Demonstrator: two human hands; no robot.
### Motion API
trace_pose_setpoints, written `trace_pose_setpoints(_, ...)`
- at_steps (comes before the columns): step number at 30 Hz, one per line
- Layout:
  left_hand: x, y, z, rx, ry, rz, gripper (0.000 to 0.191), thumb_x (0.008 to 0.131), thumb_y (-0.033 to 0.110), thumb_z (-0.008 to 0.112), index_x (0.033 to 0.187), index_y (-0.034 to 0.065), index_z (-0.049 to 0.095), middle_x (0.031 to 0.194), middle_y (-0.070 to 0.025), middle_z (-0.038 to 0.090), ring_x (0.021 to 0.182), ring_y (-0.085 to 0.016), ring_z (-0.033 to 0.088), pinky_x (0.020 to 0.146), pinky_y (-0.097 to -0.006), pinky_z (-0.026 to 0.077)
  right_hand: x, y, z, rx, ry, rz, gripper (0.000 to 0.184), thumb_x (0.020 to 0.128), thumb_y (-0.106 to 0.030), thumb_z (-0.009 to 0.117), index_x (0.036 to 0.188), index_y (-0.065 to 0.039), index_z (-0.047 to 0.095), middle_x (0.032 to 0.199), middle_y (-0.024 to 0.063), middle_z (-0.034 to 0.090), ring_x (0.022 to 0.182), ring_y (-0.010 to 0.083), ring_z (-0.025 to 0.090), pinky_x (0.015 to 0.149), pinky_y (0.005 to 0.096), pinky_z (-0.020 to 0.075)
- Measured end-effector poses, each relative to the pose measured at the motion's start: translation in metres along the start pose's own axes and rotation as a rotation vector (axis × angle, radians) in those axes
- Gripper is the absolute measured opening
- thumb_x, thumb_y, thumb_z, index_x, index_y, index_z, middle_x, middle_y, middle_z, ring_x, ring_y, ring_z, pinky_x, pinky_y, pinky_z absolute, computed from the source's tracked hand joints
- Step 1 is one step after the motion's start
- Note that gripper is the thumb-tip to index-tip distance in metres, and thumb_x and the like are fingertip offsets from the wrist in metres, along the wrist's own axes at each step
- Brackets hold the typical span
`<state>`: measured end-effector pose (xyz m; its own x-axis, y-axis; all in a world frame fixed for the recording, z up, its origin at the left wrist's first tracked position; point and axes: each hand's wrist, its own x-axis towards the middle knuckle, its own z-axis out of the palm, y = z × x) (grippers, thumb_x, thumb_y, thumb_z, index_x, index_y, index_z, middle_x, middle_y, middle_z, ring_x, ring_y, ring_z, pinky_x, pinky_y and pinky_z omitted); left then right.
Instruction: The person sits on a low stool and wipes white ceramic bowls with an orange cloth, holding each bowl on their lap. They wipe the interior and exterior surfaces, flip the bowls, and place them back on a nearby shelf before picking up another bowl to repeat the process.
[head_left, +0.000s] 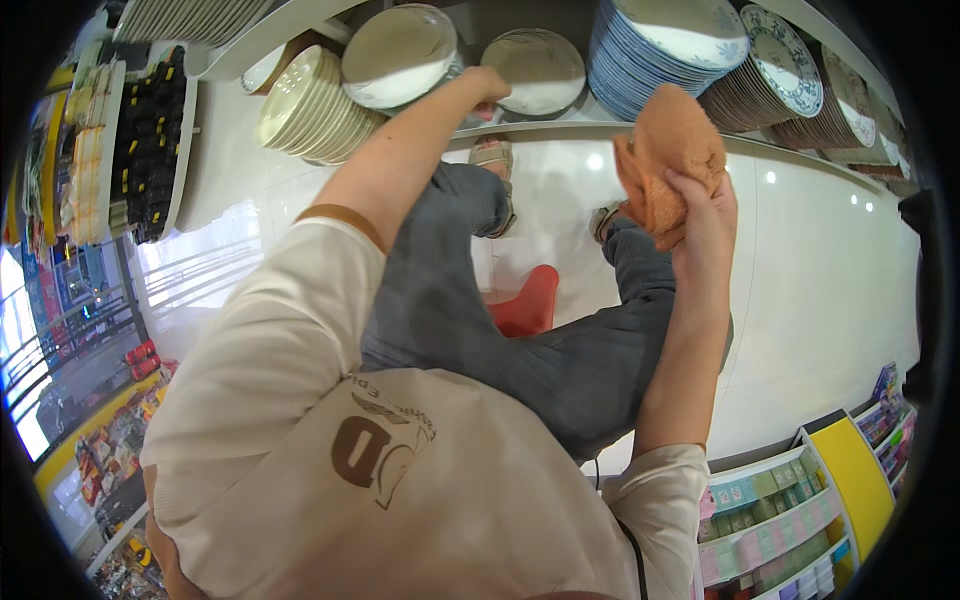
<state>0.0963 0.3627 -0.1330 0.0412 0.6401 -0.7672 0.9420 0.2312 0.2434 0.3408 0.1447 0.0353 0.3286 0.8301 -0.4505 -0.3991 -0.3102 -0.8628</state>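
My left hand (491, 84) reaches to the shelf between two stacks of white plates. It is close to the left rim of the smaller stack of white plates (534, 71); its fingers are curled and partly hidden, so whether it grips anything is unclear. To its left is a larger stack of white plates (401, 56) with faint line decoration. My right hand (705, 206) holds a bunched orange cloth (675, 142) up in front of the shelf. Behind the cloth stands a tall stack of blue-rimmed plates (667, 45).
Cream bowls (315, 105) lean nested at the shelf's left end. Patterned plates (780, 64) fill its right side. A red plastic seat (529, 304) shows between my legs, above the glossy tiled floor (810, 300). Display racks (772, 517) stand behind at right, others at left.
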Motion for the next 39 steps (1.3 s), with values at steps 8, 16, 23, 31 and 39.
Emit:
trace_pose_setpoints(8,0.081,-0.014,0.078,-0.763,0.096,-0.24,0.05,0.091,0.03,0.067,0.115,-0.0121,0.055,0.106,-0.0284,0.064,0.08,-0.034,0.07,0.064,-0.0357,0.063,0.002,0.012,-0.012,-0.094,0.013,0.019,0.035,0.086,0.003,0.058,0.121,0.003,0.055,0.112,0.0086,0.063,0.1,0.0142,0.062,0.088,0.0278,0.0492)
trace_pose_setpoints(16,0.088,-0.027,0.082,-0.994,0.162,-0.343,0.017,0.091,0.005,0.064,0.1,-0.0088,0.061,0.086,-0.022,0.07,0.067,-0.024,0.071,0.05,-0.027,0.059,0.008,0.011,-0.013,-0.086,0.009,0.026,0.035,0.084,0.004,0.057,0.12,0.004,0.055,0.11,0.0072,0.06,0.101,0.0141,0.06,0.09,0.0276,0.0477)
trace_pose_setpoints(23,0.097,-0.03,0.083,-0.996,0.1,-0.411,0.008,0.089,-0.002,0.064,0.095,-0.0063,0.063,0.076,-0.0181,0.07,0.061,-0.021,0.07,0.043,-0.0225,0.054,0.008,0.012,-0.01,-0.128,0.017,0.009,0.039,0.083,0.003,0.056,0.122,0.004,0.056,0.108,0.0074,0.063,0.098,0.0147,0.061,0.088,0.028,0.0488)
trace_pose_setpoints(31,0.089,-0.043,0.078,-0.668,0.304,-0.265,0.023,0.081,0.024,0.066,0.081,0.0008,0.069,0.071,-0.0085,0.07,0.058,-0.017,0.066,0.063,-0.0311,0.053,0.008,0.013,-0.006,-0.154,0.014,-0.032,0.038,0.085,-0.002,0.059,0.122,0.003,0.057,0.109,0.0084,0.066,0.093,0.0138,0.062,0.078,0.0268,0.0509)
trace_pose_setpoints(39,0.067,-0.031,0.079,-0.92,0.57,-0.167,0.032,0.081,0.027,0.065,0.101,0.0017,0.063,0.095,-0.0164,0.067,0.084,-0.022,0.068,0.078,-0.0343,0.057,0.009,0.014,-0.009,-0.138,0.023,-0.04,0.041,0.085,-0.002,0.06,0.125,0.004,0.056,0.111,0.0096,0.066,0.098,0.0152,0.063,0.084,0.0275,0.0506)
